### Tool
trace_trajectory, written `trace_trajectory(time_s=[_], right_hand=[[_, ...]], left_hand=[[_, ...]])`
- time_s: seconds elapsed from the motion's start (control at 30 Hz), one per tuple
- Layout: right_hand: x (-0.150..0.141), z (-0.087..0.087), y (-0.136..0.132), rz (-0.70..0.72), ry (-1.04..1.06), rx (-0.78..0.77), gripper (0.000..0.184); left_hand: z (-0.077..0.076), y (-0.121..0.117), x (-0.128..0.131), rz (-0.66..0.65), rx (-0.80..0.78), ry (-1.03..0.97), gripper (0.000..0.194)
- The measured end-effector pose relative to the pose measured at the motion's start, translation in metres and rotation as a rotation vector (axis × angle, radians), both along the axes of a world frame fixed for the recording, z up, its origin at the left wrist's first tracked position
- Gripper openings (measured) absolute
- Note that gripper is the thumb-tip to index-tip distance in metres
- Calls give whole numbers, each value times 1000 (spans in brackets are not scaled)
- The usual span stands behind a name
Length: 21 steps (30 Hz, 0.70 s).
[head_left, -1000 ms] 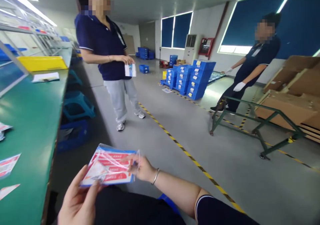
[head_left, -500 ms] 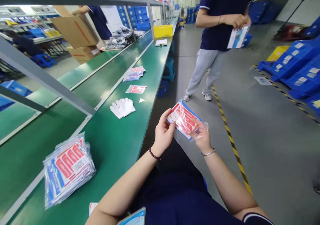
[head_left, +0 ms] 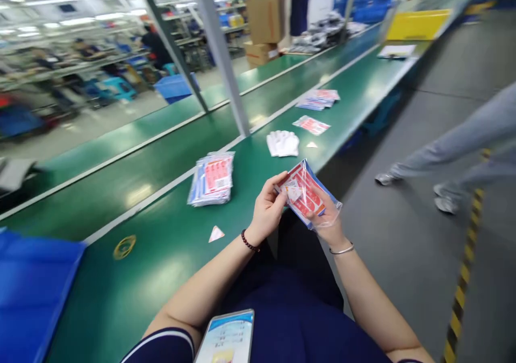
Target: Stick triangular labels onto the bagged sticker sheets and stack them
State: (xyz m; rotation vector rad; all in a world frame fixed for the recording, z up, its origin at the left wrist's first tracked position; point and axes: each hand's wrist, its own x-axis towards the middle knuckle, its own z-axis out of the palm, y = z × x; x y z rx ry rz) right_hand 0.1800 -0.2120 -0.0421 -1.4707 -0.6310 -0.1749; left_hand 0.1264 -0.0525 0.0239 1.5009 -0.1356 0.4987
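A clear plastic packet with a red, white and blue printed card (head_left: 302,188) is held up between both hands, over my lap beside the bench. My left hand (head_left: 269,206) pinches its left edge, with the thumb on a small white piece lying on the card. At the packet's right end is my right hand (head_left: 329,223), fingers closed round it. Those fingers show through the film; I cannot tell whether they are inside it or behind. On the green bench (head_left: 169,277) lie a stack of similar packets (head_left: 213,178) and a small white triangular piece (head_left: 216,234).
Farther along the bench are white gloves (head_left: 282,144), a single packet (head_left: 312,125), a packet pile (head_left: 318,99), a clipboard (head_left: 397,51) and a yellow bin (head_left: 419,26). Nearer are yellow rubber bands (head_left: 124,247) and a blue bin (head_left: 36,293). A person's legs (head_left: 463,132) are at right.
My view has swung left, so the bench, blue bin and rubber bands show more. Both hands still hold the packet, now turned slightly. The standing person has shifted to the right edge of view.
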Motion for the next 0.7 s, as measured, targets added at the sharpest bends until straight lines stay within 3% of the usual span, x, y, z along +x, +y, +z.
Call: trace_trajectory(time_s=[0.2, 0.43, 0.53, 0.7], right_hand=[[1, 8, 65, 296, 35, -36, 60], [6, 19, 100, 601, -115, -151, 60], [4, 22, 113, 630, -53, -120, 56], [-19, 25, 134, 725, 231, 101, 54]], left_hand=[[-13, 27, -47, 371, 113, -56, 51], [-18, 42, -80, 617, 195, -22, 50], [-20, 45, -85, 695, 262, -3, 49], [-23, 42, -93, 855, 250, 33, 52]])
